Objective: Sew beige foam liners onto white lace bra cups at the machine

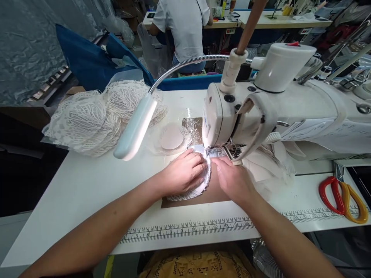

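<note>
An oval white pad with a lace edge (205, 186) lies under the needle area of a white sewing machine (216, 112), on a brown plate (216, 193). My left hand (185, 172) rests on top of the pad, its fingers laid over the fabric and slightly bent. On the other side, my right hand (232, 177) has its thumb and index finger closed at the pad's edge, close beside the presser foot. The undersides of both hands are hidden. Left of the machine head sits a small stack of pale round pieces (171, 137).
A pile of white lace pieces (87, 119) stands at the back left, behind a lamp (136, 127) on a bendable neck. Pale fabric (266, 166) lies right of my right hand. Scissors (343, 197) lie near a printed ruler (185, 229). A person (185, 31) sits beyond.
</note>
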Demonstrator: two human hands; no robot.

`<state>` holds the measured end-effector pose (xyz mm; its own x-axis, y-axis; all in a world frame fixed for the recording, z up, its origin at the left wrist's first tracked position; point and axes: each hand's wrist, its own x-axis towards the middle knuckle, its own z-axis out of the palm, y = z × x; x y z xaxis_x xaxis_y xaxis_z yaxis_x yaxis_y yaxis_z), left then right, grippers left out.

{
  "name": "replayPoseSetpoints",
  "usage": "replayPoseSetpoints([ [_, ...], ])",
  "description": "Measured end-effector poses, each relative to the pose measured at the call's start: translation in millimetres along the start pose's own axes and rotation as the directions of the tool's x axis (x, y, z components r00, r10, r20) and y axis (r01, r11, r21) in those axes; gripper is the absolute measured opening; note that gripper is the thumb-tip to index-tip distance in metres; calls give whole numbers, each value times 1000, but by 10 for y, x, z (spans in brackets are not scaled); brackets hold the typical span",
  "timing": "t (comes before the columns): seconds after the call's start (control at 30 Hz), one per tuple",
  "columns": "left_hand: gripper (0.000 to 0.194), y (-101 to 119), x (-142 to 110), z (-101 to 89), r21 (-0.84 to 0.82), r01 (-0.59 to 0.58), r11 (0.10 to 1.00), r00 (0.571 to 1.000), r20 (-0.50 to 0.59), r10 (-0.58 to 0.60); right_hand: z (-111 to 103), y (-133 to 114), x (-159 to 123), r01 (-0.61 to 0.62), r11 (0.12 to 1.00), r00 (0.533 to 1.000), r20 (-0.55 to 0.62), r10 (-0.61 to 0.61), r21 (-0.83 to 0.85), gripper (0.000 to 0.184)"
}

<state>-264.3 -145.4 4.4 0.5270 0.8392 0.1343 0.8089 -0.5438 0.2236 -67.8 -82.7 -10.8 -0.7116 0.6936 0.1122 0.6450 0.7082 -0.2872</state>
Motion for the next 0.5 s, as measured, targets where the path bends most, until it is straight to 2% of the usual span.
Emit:
replayPoseSetpoints([
  [0.2, 30, -27, -20, 32, -15, -13, 1000, 1000, -26, 12, 25, 12, -25, 82, 997, 995, -55, -81, 14, 36],
  [0.5, 27, -92, -41, 73, -92, -13, 996, 996, -88, 5, 53, 28, -31, 195, 973, 977, -60, -204, -122, 38],
])
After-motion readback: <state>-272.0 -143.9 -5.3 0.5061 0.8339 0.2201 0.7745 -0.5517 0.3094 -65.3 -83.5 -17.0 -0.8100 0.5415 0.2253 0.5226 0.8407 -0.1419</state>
